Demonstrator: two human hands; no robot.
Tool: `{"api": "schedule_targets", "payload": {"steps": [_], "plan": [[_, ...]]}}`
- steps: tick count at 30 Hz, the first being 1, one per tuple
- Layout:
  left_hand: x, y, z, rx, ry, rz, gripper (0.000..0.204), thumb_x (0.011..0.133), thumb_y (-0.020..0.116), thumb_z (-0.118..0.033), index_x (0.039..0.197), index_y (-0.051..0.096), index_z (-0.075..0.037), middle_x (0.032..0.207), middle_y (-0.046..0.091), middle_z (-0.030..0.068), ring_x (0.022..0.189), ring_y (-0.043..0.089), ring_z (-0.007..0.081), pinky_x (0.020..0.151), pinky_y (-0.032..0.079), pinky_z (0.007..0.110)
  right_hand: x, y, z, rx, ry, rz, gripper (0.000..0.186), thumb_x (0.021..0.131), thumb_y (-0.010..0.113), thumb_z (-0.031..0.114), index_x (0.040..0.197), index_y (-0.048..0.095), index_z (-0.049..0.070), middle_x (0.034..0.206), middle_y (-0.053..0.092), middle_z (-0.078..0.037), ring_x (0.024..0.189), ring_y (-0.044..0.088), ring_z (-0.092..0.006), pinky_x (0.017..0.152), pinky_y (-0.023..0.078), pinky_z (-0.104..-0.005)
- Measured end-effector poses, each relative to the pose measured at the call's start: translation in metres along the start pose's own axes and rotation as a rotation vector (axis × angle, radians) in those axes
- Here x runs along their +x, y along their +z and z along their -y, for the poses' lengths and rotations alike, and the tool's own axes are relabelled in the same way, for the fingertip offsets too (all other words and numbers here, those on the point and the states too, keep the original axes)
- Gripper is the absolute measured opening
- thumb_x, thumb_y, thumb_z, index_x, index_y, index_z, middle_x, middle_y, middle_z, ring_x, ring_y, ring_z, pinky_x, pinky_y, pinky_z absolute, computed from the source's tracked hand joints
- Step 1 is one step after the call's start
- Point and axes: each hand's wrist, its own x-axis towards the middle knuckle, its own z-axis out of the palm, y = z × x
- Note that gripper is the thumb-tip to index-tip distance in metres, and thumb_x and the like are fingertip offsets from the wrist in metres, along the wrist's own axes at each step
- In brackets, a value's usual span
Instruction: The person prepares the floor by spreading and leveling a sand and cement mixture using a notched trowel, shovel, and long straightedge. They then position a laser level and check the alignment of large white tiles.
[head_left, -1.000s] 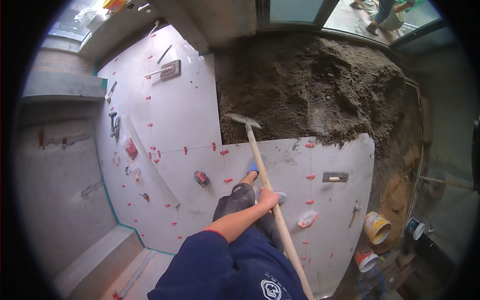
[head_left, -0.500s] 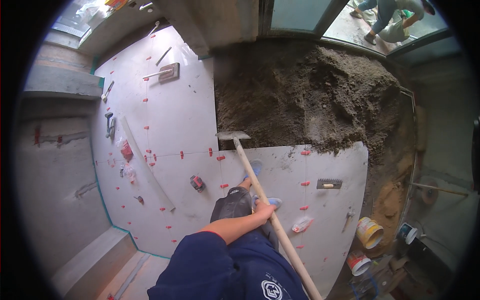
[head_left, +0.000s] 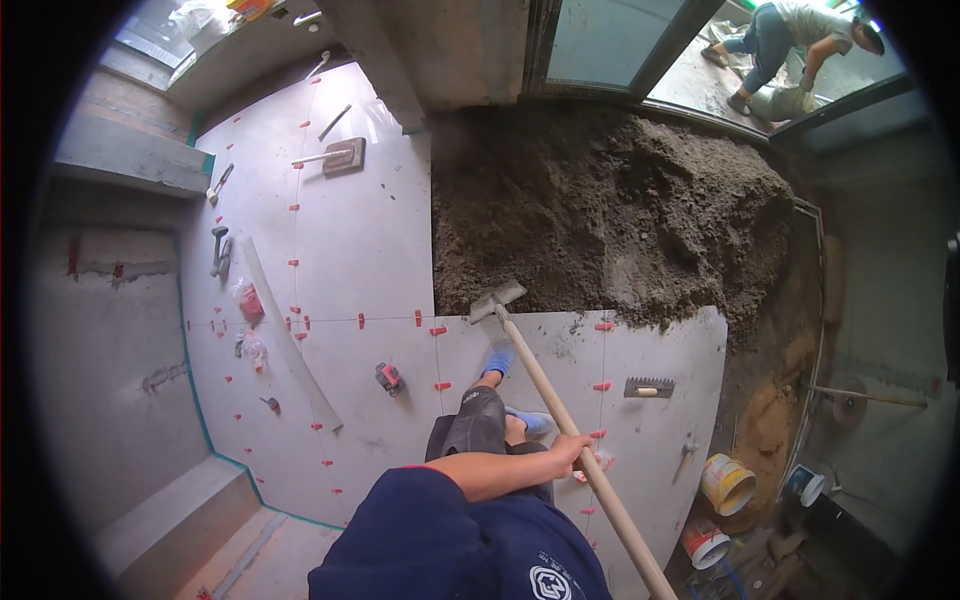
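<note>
The pale tiled floor (head_left: 370,250) takes up the most room, running along the left and near sides. In the notch it leaves lies a bed of dark dirt (head_left: 560,220). By my judgement the work is part done: tiles cover the left and near sides, while the dirt is bare, lower along its left edge and heaped toward its right edge, so much of it looks left to be worked. Beyond the far edge of the dirt, past the door frame, a co-worker (head_left: 770,50) bends over a sack.

The long-handled hoe (head_left: 552,400) slants across the near tiles, its head at the dirt's near edge, just right of the tiles' inner corner; whether it bites in, I cannot tell. The left hand (head_left: 570,456) is wrapped around the handle. The right hand is out of sight, so its grip cannot be told.

Off the tiles' right edge lies a yellow bucket (head_left: 716,478). Smaller still, a notched trowel (head_left: 650,387) and a hammer (head_left: 684,462) lie near that edge.
</note>
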Motion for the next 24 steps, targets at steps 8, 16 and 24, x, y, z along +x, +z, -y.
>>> {"api": "schedule_targets", "payload": {"steps": [8,16,24], "plan": [[0.045,-0.067,-0.069,-0.057,0.036,-0.087,0.012,0.075,0.053,-0.005,0.082,0.047,0.004,0.065,0.055,0.0161,0.058,0.061,0.0310,0.054,0.053,0.045,0.016,0.030,0.117,-0.059,-0.100,-0.096,0.023,0.066,0.065,0.015,0.086,0.055,0.013,0.068,0.057,-0.020,0.067,0.055,-0.0414,0.057,0.042,-0.0498],[0.030,-0.039,-0.165,0.146,0.280,-0.161,0.022,0.068,0.053,0.001,0.085,0.043,0.010,0.063,0.053,0.0182,0.051,0.060,0.0324,0.043,0.052,0.044,0.040,0.061,0.136,0.240,-0.274,-0.056,0.031,0.067,0.071,0.016,0.094,0.056,0.009,0.067,0.057,-0.022,0.065,0.055,-0.0425,0.056,0.043,-0.0453],[0.086,-0.042,-0.220,0.669,0.835,-0.641,0.037,0.068,0.055,-0.003,0.098,0.039,0.011,0.079,0.056,0.0236,0.051,0.060,0.0345,0.042,0.050,0.042,0.085,0.160,0.131,0.348,-0.349,0.214,0.031,0.084,0.052,0.018,0.108,0.047,-0.002,0.086,0.058,-0.030,0.084,0.056,-0.0456,0.070,0.043,-0.0488]]}}
